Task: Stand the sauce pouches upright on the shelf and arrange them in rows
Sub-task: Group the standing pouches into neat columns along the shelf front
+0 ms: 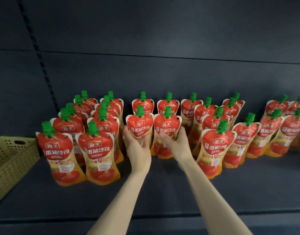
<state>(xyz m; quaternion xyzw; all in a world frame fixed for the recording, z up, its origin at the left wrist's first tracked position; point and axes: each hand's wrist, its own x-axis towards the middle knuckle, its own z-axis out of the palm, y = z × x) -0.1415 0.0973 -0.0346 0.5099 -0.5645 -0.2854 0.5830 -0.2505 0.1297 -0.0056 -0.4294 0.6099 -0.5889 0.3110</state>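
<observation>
1. Each of the sauce pouches (98,150) shows a white "海天" logo on red, with "番茄沙司" in large white characters beneath. Each is topped by a green cap (93,128).
2. The smaller print lower on the labels is too fine to read. Rear pouches are mostly hidden behind front ones. Those at 3 o'clock are blurred and cut by the frame edge.
3. The pouches stand upright on the dark shelf (162,192) in files running toward 12 o'clock. A tan perforated basket (10,158) sits at 9 o'clock, just beside the leftmost file.
4. The left hand (137,146) curls around the lower half of the left-held pouch (140,124), hiding its base.
5. The right hand (177,141) grips the right-held pouch (166,126), just at 3 o'clock of the other, thumb across its front.
</observation>
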